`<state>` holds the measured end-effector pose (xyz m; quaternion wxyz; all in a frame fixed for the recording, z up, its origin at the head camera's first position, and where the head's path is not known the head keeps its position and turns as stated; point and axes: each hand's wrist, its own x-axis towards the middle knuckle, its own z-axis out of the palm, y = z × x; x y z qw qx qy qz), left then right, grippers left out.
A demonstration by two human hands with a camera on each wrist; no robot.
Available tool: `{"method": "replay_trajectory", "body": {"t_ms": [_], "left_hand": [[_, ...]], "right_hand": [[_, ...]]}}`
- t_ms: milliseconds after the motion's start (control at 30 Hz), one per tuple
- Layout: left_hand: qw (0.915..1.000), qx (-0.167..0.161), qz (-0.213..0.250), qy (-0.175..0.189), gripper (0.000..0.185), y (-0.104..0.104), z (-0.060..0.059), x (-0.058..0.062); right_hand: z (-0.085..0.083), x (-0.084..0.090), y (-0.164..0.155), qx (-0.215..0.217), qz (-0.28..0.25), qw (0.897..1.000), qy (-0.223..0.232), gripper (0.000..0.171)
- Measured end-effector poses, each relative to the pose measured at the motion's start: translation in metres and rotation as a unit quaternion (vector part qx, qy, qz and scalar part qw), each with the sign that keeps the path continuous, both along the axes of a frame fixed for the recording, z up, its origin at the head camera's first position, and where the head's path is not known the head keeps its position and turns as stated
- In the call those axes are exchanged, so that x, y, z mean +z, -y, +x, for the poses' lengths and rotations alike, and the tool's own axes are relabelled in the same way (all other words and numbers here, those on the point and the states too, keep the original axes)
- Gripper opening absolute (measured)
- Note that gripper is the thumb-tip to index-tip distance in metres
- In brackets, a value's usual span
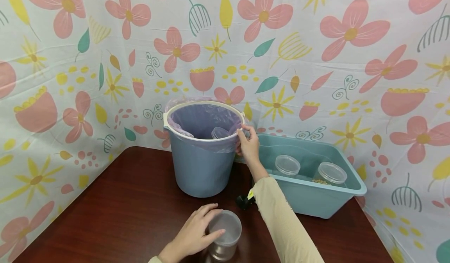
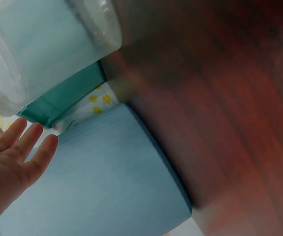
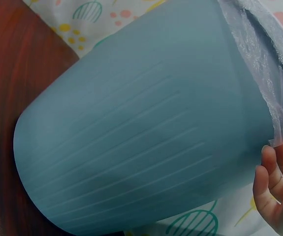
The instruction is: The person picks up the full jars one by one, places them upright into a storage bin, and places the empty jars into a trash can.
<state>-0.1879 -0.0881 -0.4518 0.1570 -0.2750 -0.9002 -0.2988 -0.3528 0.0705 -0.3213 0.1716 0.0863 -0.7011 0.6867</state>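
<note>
Landmark: the blue plastic bucket (image 1: 202, 153) lined with a thin lilac bag is standing on the dark red-brown wooden table (image 1: 116, 212), back near the flowered backdrop.
Right hand: the right hand (image 1: 247, 144) is reaching to the bucket's right rim, fingers curling on the bag's edge there and pinching it.
Left hand: the left hand (image 1: 197, 229) is resting over the clear round lidded plastic jar (image 1: 225, 239), fingers lying fairly straight along its lid and side; the jar is standing in front of the bucket.
Inside the bucket: another clear container (image 1: 219, 133) is lying in the bag.
Right of the bucket: a teal plastic tub (image 1: 313, 200) is holding two more clear lidded jars (image 1: 287, 165).
Step, as I judge it: steadying the bucket while taking up the front jar.
Next move calls for: a firmer grip round the jar, then a lift clearing the rim.
</note>
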Motion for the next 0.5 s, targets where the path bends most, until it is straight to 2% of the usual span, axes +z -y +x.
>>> {"method": "replay_trajectory", "body": {"t_ms": [167, 500], "left_hand": [[0.9998, -0.008, -0.016, 0.002, 0.050, -0.001, 0.000, -0.006], [0.9997, -0.011, -0.020, 0.004, 0.055, 0.000, -0.001, -0.015]], "right_hand": [[0.006, 0.005, 0.001, 0.003, -0.003, 1.000, 0.007, 0.034], [-0.002, -0.001, 0.001, -0.006, 0.003, 1.000, -0.001, 0.035]]}}
